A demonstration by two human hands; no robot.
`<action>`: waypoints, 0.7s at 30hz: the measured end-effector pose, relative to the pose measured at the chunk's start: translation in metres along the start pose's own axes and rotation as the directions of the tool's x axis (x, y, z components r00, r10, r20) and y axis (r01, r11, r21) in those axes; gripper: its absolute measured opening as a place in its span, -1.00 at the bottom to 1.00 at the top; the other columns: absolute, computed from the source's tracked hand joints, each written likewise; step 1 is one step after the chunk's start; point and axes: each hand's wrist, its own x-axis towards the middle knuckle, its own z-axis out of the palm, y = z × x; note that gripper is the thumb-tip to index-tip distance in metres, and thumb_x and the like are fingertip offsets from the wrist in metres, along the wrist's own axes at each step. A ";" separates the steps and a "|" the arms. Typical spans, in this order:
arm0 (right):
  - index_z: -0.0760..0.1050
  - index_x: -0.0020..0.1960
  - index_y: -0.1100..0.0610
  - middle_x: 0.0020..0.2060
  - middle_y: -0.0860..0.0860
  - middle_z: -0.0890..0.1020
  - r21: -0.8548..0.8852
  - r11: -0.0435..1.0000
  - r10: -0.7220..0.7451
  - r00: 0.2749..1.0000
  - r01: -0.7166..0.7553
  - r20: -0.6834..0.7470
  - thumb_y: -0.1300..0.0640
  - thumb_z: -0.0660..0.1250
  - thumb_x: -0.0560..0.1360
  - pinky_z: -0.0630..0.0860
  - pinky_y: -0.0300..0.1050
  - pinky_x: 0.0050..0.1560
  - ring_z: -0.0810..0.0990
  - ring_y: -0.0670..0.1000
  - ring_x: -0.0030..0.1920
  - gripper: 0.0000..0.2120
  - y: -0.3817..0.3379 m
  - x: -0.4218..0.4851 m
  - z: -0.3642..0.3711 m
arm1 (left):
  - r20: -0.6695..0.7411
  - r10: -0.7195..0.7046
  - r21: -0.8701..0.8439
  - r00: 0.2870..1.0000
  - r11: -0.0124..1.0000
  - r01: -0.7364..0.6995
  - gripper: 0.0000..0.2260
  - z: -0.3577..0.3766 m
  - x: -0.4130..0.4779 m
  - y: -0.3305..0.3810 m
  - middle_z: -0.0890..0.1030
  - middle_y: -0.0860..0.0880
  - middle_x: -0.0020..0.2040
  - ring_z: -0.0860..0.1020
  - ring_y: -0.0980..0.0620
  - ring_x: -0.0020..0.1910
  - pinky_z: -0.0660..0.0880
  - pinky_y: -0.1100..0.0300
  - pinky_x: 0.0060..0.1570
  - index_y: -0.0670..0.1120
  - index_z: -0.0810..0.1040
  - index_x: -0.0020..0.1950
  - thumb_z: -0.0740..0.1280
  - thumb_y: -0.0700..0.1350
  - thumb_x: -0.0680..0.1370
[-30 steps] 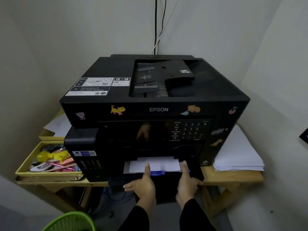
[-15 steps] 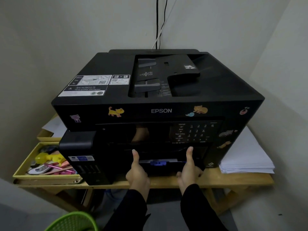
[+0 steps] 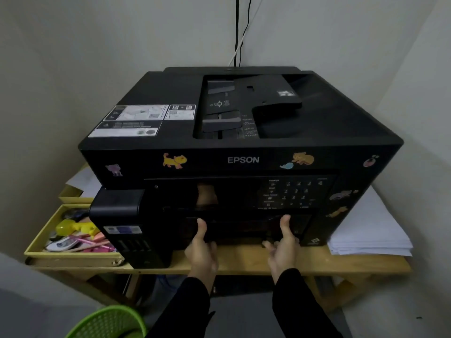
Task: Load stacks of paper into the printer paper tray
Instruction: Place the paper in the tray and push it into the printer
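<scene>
Left hand (image 3: 201, 250) and right hand (image 3: 283, 248) both grasp the front of the paper tray (image 3: 240, 230), low in the face of the black Epson printer (image 3: 317, 132). Each thumb stands upright, pressed flat on the tray's front panel, while the fingers curl in at its lower edge, just above the wooden table (image 3: 239, 261). From my seat the head view is dim down there, so I cannot tell how far the fingers reach under the lip. The tray looks flush with the printer body and I see no white sheet showing in it, so I judge it seated or nearly so. My first worry is a skewed seat: if one hand pushes harder, one side could go home ahead of the other, the tray might not latch, and the sheets could feed crooked. My second is the fingers, which could get nipped between the tray lip and the tabletop on a hard shove. A strong push might also slide the printer back toward the wall. Both forearms, in dark sleeves, come up from the bottom of the view roughly parallel, wrists straight, hands well apart near the tray's left and right ends. The spare paper stack (image 3: 366, 230) lies on the table just beside the printer's right side.
</scene>
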 end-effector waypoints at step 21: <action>0.14 0.50 0.24 0.44 0.17 0.33 -0.654 0.748 -0.121 0.992 0.114 0.035 -0.27 0.22 0.48 0.24 0.05 0.42 0.31 0.20 0.43 -0.20 -0.036 -0.040 -0.006 | 0.142 0.142 0.770 0.980 0.606 -0.199 -0.23 0.000 -0.042 0.011 0.55 -0.34 0.18 0.56 -0.26 0.06 0.45 -0.07 0.20 -0.38 0.38 0.34 0.10 0.31 0.53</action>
